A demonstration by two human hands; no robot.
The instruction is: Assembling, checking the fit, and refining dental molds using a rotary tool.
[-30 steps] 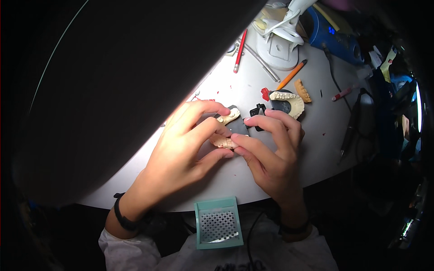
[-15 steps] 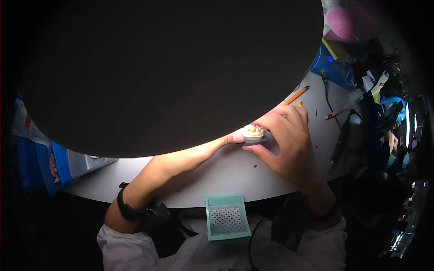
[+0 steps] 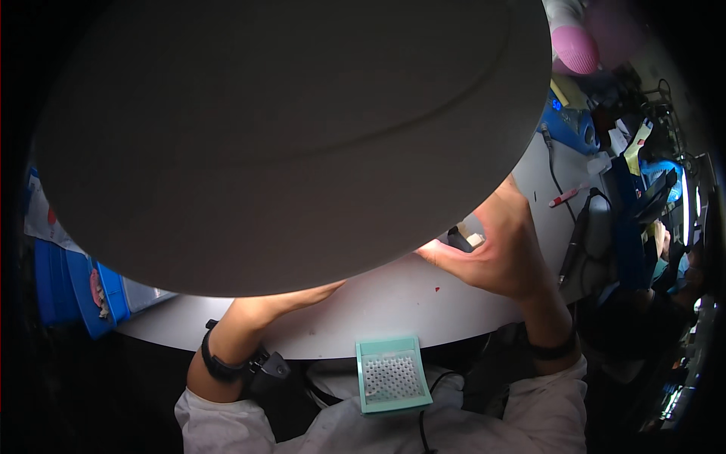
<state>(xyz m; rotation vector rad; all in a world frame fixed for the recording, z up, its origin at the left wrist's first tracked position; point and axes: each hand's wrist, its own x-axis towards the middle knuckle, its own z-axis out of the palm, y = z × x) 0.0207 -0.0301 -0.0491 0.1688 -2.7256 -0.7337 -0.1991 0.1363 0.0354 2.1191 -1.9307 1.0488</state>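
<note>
A large dark round disc (image 3: 287, 151) covers much of the work area. My right hand (image 3: 503, 242) curls in from the right, closed, its thumb and fingers bent round a dental model (image 3: 474, 240). Just a cream-coloured part and some dark grey base show in the crook of the hand; the disc hides the rest, along with the fingertips. My left forearm (image 3: 265, 309) reaches up from the lower left, with a black band on the wrist. The left hand lies behind the disc, so its fingers and anything in them are hidden.
A green-framed tray with a perforated panel (image 3: 393, 378) sits at the white table's (image 3: 363, 318) front edge. Blue bins (image 3: 113, 295) stand left. At right are a red-and-white pen (image 3: 566, 197), a dark handpiece (image 3: 578, 234) with a cable and a blue device (image 3: 571, 129).
The disc now covers more of the table, hiding the left hand and the orange pencil. The dental model, seen between both hands before, now shows only partly, further right inside the right hand.
</note>
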